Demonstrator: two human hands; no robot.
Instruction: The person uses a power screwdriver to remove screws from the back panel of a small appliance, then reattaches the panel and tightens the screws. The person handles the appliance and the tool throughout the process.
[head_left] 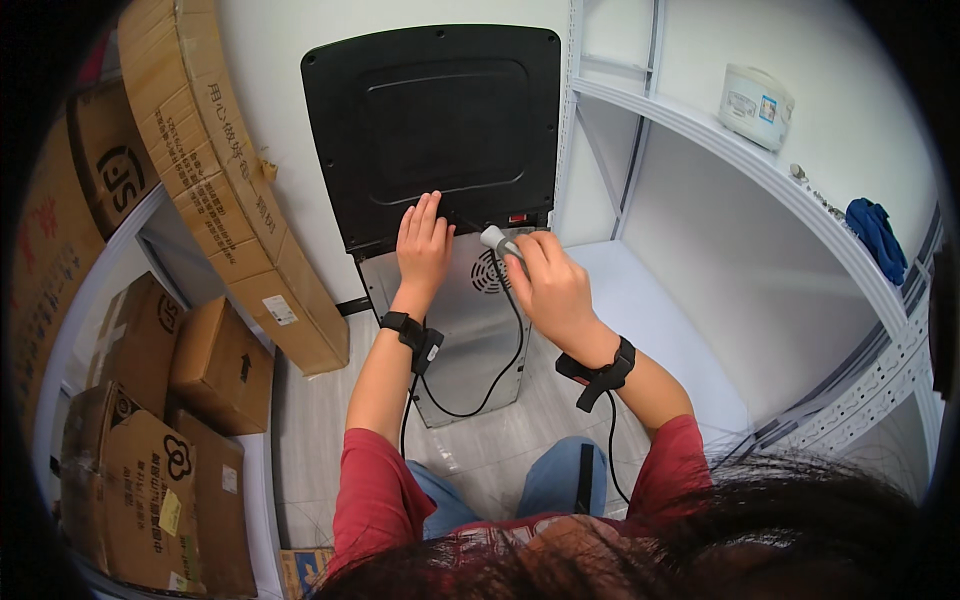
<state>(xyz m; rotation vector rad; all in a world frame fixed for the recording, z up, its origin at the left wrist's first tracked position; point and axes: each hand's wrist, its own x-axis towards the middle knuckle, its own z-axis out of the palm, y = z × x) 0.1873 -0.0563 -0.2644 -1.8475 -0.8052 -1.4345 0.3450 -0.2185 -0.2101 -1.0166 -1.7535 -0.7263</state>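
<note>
A tall appliance with a black upper panel [440, 120] and a silver-grey lower body [440, 350] stands in front of me. My left hand [424, 245] lies flat on the panel's lower edge, fingers stretched upward. In my right hand [550, 285] is a screwdriver [497, 240] with a grey and white handle, gripped by fingers and thumb. It points up and left at the panel's lower edge; whether its tip meets a screw is too small to tell. Just above it sits a red switch [517, 217]. Below, a round vent [490, 272] is partly covered by a black cord [518, 345].
A long upright carton [235, 190] leans left of the appliance. Shelves on the left hold several cardboard boxes [222, 365]. At right, a white shelf rack [840, 225] carries a rice cooker [757, 108] and a blue cloth [877, 240]. Black straps with cables circle both my wrists.
</note>
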